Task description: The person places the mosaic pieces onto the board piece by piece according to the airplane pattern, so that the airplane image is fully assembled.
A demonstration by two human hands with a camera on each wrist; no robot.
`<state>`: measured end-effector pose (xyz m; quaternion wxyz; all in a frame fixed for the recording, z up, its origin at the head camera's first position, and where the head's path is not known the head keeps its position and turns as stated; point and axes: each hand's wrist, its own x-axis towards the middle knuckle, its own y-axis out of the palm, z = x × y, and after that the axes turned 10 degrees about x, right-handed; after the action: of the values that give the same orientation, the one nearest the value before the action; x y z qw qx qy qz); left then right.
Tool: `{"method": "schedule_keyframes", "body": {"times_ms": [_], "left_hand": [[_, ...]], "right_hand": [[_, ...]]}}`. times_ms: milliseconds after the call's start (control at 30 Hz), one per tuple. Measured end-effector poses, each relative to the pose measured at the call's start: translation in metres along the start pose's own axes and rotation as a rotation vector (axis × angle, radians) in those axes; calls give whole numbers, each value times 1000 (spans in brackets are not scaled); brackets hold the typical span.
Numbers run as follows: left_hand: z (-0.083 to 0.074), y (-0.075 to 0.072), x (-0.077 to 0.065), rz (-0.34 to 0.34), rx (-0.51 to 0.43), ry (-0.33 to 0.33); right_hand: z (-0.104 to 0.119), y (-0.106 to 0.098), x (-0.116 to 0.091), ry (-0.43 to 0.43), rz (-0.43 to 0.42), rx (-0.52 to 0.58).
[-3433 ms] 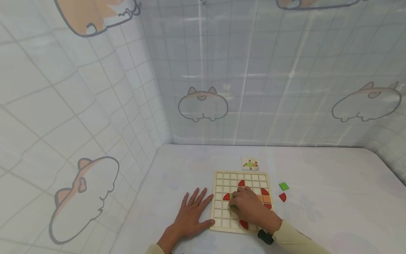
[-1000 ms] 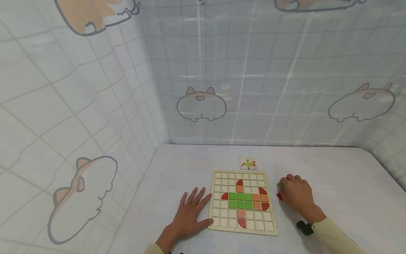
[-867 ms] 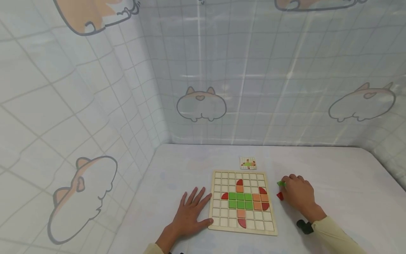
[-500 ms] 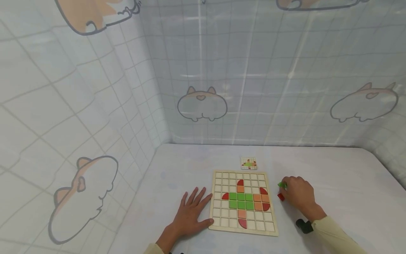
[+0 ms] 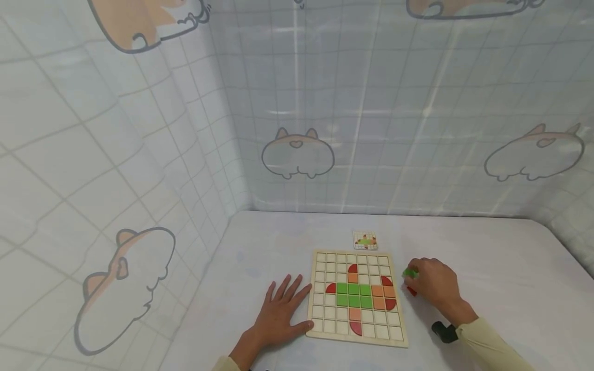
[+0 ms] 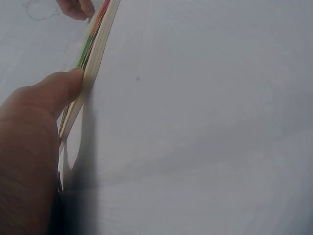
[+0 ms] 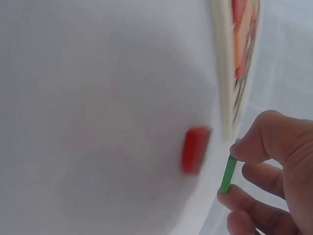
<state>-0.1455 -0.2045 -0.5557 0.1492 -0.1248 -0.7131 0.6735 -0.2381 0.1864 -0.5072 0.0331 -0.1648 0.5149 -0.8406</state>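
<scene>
My left hand (image 5: 278, 315) lies with its fingers spread on the white table, thumb and index tips at the left edge of a wooden grid board (image 5: 330, 326). In the left wrist view the thumb (image 6: 58, 88) touches the board's edge. To the right of the board, my right hand (image 5: 435, 284) pinches a green square tile (image 7: 228, 174) between thumb and fingertip. A red quarter-round tile (image 7: 195, 149) lies on the table just below that hand, partly covered in the head view. On the board, green tiles (image 5: 353, 295) form a block, with orange tiles (image 5: 378, 297) and red quarter-rounds (image 5: 356, 328) around it.
A small pattern card (image 5: 365, 240) lies behind the board, printed with a similar green, orange and red figure. A dark wrist camera (image 5: 444, 332) sits at the right wrist. Tiled-pattern sheeting (image 5: 385, 129) with cartoon animals walls the table at back and sides.
My right hand has gone from the board to the tiles on the right, and now holds the green tile, turning it slightly. The left hand has stayed put.
</scene>
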Motion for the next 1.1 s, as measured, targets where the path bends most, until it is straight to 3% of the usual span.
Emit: {"method": "schedule_keyframes", "body": {"times_ms": [700, 1100], "left_hand": [[-2, -6, 0, -26, -7, 14], [-2, -6, -2, -7, -7, 6]], "right_hand": [[51, 9, 0, -134, 57, 149], [79, 32, -7, -361, 54, 194]]}}
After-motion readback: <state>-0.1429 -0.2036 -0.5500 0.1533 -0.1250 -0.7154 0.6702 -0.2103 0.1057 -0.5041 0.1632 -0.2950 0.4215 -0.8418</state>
